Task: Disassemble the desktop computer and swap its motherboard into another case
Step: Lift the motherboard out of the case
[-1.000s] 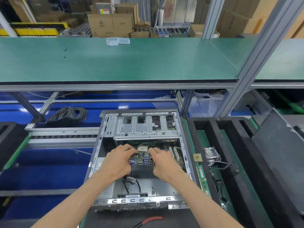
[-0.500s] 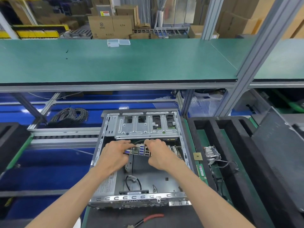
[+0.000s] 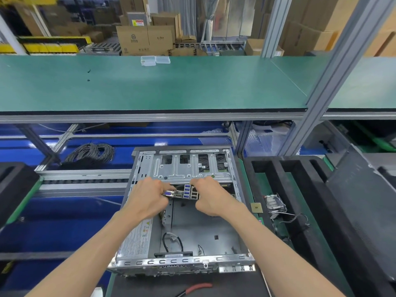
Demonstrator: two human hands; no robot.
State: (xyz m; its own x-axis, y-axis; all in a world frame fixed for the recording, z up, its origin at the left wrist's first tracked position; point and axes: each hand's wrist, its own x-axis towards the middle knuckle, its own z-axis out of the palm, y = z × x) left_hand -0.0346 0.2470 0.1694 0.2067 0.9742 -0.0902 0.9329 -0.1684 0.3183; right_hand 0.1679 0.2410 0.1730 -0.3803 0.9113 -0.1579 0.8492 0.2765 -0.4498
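An open silver desktop case (image 3: 137, 239) lies flat on the bench in front of me. Inside it, the motherboard (image 3: 183, 194) is tilted up on its near edge, showing its blue USB ports and a blue VGA port. My left hand (image 3: 147, 200) grips the board's left end by the VGA port. My right hand (image 3: 211, 197) grips its right end. Most of the board is hidden behind my hands and under the silver drive cage (image 3: 184, 168). The case floor (image 3: 205, 228) below lies bare, with a few loose black cables.
Black foam trays (image 3: 285, 179) stand to the right, with a heatsink and cable (image 3: 275, 203) and a small gold chip (image 3: 256, 207) beside the case. Red-handled pliers (image 3: 198, 288) lie near the front edge. A coil of grey cable (image 3: 92, 151) sits at the left; a green shelf (image 3: 150, 86) overhangs behind.
Both hands have lifted the motherboard off the case floor and drawn it back toward the drive cage, tilting its port edge up. The case floor is now exposed.
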